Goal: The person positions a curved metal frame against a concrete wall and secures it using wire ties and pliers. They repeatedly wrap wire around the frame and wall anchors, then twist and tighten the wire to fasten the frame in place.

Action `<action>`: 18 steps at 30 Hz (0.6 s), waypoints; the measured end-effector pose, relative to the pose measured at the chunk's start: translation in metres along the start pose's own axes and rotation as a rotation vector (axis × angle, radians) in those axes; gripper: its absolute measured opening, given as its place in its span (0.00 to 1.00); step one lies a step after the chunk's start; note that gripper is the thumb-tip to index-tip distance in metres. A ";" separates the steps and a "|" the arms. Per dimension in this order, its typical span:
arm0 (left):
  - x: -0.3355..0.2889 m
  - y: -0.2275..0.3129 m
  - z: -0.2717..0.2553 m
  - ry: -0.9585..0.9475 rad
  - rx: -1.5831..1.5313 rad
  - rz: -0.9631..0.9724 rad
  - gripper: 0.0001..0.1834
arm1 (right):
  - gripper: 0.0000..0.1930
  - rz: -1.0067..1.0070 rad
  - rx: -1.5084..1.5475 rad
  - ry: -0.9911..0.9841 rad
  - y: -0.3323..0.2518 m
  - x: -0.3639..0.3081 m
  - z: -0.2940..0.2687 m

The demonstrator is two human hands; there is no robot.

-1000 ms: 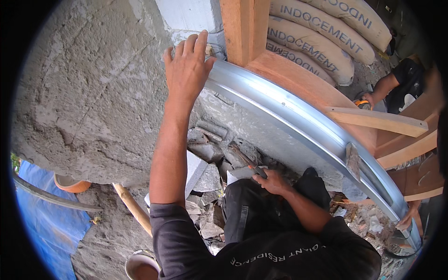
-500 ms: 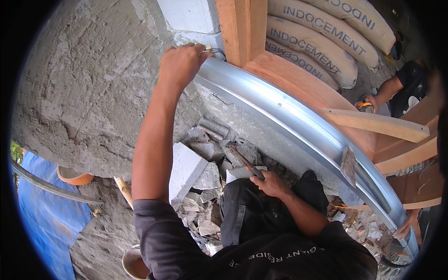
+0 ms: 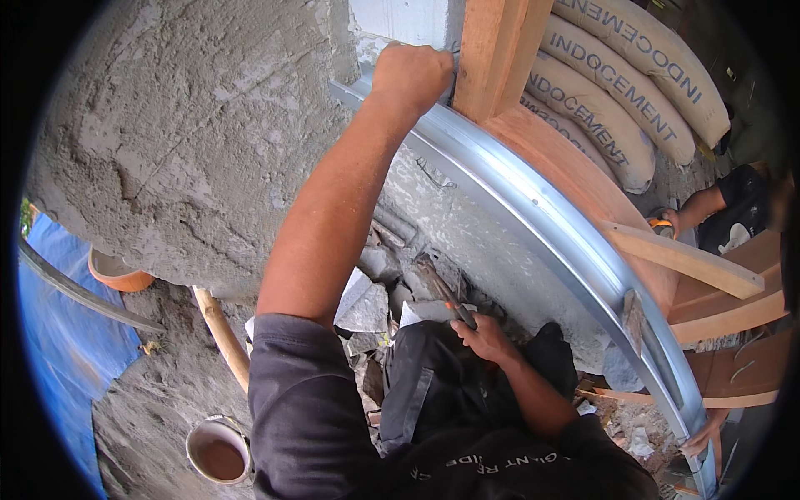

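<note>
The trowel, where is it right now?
In the head view the trowel is low at centre, gripped by the right hand, its blade pointing up over the rubble at the foot of the rendered wall, left of the metal channel.

Open gap below metal rail (image 3: 533, 200), rubble (image 3: 375, 292) crowding it — wooden post (image 3: 492, 50) blocking above

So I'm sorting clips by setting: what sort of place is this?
Most likely a building site: a rough grey rendered wall, stacked tan cement sacks, and broken grey rubble on the ground.
</note>
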State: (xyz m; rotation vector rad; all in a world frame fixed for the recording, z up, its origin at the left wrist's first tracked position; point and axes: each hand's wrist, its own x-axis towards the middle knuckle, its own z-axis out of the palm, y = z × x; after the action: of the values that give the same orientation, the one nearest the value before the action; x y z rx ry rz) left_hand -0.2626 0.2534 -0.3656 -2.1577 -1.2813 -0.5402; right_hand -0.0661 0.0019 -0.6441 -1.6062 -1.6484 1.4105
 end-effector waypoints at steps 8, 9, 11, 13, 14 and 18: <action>-0.002 0.002 -0.002 -0.045 -0.053 -0.099 0.09 | 0.21 0.050 0.013 -0.029 -0.003 0.000 0.007; 0.000 -0.005 -0.005 -0.106 -0.045 -0.103 0.14 | 0.21 0.049 -0.006 -0.039 -0.004 0.000 0.008; -0.010 -0.012 -0.021 -0.064 -0.183 -0.158 0.21 | 0.21 0.049 -0.036 -0.047 -0.002 0.000 0.006; -0.020 -0.021 -0.031 -0.014 -0.348 -0.203 0.36 | 0.20 0.045 -0.012 -0.054 0.001 -0.001 0.005; -0.028 -0.024 -0.035 0.080 -0.382 -0.220 0.35 | 0.20 0.047 0.000 -0.059 0.003 -0.002 0.005; -0.064 -0.018 -0.044 0.389 -0.796 -0.366 0.31 | 0.19 0.072 -0.007 -0.085 0.006 -0.004 0.001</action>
State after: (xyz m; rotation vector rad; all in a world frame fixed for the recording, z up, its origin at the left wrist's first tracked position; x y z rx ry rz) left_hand -0.3105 0.1892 -0.3656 -2.2086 -1.3739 -1.7733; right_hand -0.0634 -0.0030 -0.6488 -1.6456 -1.6586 1.5299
